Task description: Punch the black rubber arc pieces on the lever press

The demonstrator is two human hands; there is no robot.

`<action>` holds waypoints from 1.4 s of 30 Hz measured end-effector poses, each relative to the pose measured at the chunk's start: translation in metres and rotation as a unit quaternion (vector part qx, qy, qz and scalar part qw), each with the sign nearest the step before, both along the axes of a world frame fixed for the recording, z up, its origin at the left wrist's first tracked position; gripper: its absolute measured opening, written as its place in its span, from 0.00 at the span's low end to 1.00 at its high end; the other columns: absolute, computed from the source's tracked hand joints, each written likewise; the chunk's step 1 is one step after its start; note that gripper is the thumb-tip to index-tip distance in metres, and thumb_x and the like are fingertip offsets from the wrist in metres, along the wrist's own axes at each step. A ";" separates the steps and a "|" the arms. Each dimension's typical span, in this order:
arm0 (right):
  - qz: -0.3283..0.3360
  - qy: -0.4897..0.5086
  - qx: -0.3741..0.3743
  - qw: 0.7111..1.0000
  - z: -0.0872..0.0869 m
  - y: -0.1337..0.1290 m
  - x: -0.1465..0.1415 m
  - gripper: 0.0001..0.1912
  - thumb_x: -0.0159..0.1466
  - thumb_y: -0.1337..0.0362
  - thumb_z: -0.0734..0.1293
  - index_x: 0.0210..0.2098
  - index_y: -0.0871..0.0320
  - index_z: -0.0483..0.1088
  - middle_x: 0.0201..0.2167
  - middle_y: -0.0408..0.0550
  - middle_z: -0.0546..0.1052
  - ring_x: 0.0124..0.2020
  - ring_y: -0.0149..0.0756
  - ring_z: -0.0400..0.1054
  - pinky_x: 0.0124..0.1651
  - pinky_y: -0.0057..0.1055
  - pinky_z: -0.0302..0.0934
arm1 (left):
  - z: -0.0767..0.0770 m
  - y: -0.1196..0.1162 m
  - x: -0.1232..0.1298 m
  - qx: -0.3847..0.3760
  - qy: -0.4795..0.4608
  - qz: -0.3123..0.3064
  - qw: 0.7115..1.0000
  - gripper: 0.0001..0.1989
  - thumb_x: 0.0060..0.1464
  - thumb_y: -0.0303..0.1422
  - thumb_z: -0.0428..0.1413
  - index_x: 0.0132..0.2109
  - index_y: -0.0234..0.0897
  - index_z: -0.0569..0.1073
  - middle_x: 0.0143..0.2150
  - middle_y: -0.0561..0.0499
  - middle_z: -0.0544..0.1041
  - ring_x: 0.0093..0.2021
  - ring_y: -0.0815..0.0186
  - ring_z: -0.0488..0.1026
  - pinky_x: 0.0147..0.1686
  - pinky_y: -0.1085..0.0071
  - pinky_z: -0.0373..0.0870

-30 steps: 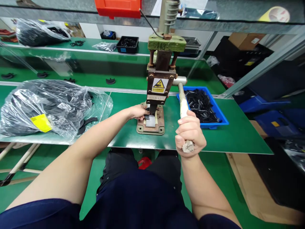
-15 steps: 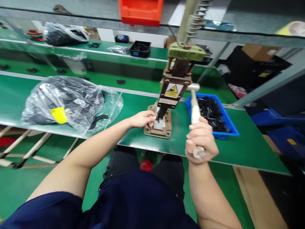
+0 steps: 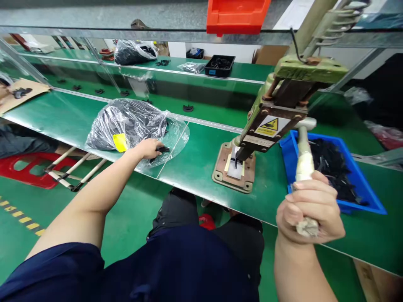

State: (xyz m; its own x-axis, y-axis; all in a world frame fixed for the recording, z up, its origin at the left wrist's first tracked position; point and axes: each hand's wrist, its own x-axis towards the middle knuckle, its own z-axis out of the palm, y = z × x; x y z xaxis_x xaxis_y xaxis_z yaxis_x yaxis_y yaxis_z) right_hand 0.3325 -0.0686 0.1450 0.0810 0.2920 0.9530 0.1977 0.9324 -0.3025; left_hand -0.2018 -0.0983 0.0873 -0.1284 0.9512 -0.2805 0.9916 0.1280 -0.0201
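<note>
My left hand [image 3: 150,149] is at the open mouth of a clear plastic bag [image 3: 126,119] of black parts, its fingers closed on a black curved part [image 3: 162,149]. My right hand [image 3: 310,207] is wrapped round the wrapped lever handle [image 3: 304,161] of a green hand press [image 3: 310,69]. Below the press head, a small dark piece [image 3: 236,161] sits on the metal plate of the press base [image 3: 220,174]. A blue bin [image 3: 368,193] full of black parts stands right of the press, behind my right hand.
An orange bin [image 3: 238,16] hangs from the overhead shelf [image 3: 176,35]. Single black parts lie along the green strip behind the bench [image 3: 192,167]. Farther back stands a black tray [image 3: 225,71]. At the far left, another person's hand [image 3: 3,93] is near cardboard.
My left hand has moved left from the press base to the bag and closed on a part there. My right hand still grips the lever. The camera view has turned left.
</note>
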 end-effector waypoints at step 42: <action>-0.023 -0.067 -0.029 0.997 0.007 -0.015 0.005 0.15 0.66 0.54 0.69 0.26 0.51 0.66 0.25 0.36 0.72 0.39 0.35 0.76 0.64 0.62 0.69 | -0.020 0.098 0.267 0.062 -0.658 0.044 0.749 0.17 0.57 0.42 0.69 0.35 0.35 0.73 0.28 0.52 0.77 0.22 0.72 0.69 0.23 0.75 0.67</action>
